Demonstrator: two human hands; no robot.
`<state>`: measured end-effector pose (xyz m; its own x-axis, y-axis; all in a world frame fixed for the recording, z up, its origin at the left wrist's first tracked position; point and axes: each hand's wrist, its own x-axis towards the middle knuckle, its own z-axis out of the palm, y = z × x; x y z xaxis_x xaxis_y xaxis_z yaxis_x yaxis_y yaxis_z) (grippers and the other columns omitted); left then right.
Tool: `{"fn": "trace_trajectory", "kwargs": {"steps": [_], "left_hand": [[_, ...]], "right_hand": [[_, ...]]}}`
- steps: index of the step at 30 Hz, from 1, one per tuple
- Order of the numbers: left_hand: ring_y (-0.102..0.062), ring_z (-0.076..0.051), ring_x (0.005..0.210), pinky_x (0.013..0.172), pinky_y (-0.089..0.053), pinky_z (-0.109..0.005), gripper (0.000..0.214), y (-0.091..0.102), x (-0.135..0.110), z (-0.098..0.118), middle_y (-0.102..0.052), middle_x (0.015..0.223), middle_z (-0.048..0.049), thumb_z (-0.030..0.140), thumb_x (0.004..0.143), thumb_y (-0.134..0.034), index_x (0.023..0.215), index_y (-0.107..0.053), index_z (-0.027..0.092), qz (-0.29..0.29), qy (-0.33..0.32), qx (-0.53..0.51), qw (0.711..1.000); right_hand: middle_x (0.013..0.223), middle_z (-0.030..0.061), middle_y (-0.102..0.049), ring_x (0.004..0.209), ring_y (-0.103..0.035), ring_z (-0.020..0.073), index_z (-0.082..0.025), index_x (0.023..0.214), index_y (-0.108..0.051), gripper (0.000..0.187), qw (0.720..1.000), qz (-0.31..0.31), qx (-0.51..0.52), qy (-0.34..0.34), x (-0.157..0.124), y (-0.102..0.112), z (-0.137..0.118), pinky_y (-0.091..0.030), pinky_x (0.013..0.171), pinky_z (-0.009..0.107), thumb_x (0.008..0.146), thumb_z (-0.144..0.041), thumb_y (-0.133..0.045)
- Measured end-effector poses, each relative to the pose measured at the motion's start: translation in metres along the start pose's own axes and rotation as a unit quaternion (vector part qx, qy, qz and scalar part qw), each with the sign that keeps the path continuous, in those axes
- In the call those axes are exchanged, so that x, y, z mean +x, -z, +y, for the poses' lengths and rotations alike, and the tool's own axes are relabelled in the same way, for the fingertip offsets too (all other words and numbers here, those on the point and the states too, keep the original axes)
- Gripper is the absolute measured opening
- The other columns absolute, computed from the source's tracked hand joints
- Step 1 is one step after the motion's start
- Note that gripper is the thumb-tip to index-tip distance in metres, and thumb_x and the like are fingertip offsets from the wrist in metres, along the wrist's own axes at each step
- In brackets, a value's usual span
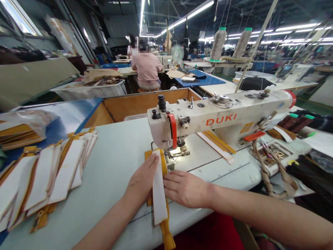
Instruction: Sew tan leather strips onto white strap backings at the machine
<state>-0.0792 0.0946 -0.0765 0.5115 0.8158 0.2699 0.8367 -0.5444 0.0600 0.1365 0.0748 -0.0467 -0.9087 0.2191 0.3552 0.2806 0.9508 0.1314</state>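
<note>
In the middle of the sewing machine table lies a mustard-yellow zipper strip with a white backing piece on top, its far end close to the presser foot. My left hand rests flat over the strip's left side, fingers stretched towards the machine and fingertips on the white piece. From the right, my right hand lies with fingers extended, their tips touching the strip's right edge. The zipper's tail hangs past the table's front edge. The thumbs are mostly hidden.
The white sewing machine stands at centre right. Stacked white-and-yellow strips lie on the left. Behind the needle lies another yellow-and-white strip. A small parts tray sits right. A person sits further back.
</note>
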Motion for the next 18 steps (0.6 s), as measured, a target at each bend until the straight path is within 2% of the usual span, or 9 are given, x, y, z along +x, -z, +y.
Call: {"fn": "trace_trajectory", "kwargs": {"steps": [3,8,12,18], "left_hand": [[-0.042,-0.025,0.132,0.107,-0.04,-0.04,0.049,0.0,0.0,0.0,-0.05,0.139,-0.0194,0.016,0.084,-0.033,0.128,-0.05,0.004,-0.002,-0.001,0.007,1.0],[-0.045,-0.025,0.13,0.105,-0.042,-0.041,0.049,-0.001,0.0,-0.001,-0.05,0.139,-0.0201,0.013,0.083,-0.029,0.127,-0.05,0.004,0.006,-0.002,0.021,1.0],[-0.045,-0.025,0.131,0.104,-0.044,-0.041,0.049,0.0,-0.01,0.005,-0.051,0.138,-0.0194,0.014,0.084,-0.029,0.129,-0.048,0.005,0.018,-0.02,0.032,0.999],[-0.048,-0.025,0.129,0.099,-0.049,-0.041,0.05,-0.002,-0.042,0.027,-0.052,0.137,-0.0189,0.012,0.085,-0.03,0.134,-0.041,0.008,0.055,-0.054,0.054,0.996]], "right_hand": [[0.119,0.0095,-0.062,0.114,-0.052,0.0222,-0.009,0.113,-0.057,0.028,0.999,-0.005,-0.002,-0.04,0.007,-0.005,0.006,-0.039,0.102,0.037,0.1,-0.017,-0.035],[0.124,0.0138,-0.06,0.118,-0.05,0.0259,-0.005,0.117,-0.057,0.028,0.994,-0.041,0.003,-0.097,0.016,-0.014,0.004,-0.038,0.103,0.039,0.097,-0.019,-0.042],[0.125,0.0154,-0.06,0.117,-0.051,0.0266,-0.004,0.117,-0.057,0.03,0.994,-0.046,-0.002,-0.103,0.011,-0.012,-0.011,-0.038,0.103,0.04,0.096,-0.019,-0.042],[0.125,0.0163,-0.059,0.118,-0.05,0.0276,-0.004,0.117,-0.057,0.032,0.993,-0.055,0.029,-0.103,-0.006,0.004,-0.042,-0.036,0.103,0.04,0.095,-0.021,-0.041]]}}
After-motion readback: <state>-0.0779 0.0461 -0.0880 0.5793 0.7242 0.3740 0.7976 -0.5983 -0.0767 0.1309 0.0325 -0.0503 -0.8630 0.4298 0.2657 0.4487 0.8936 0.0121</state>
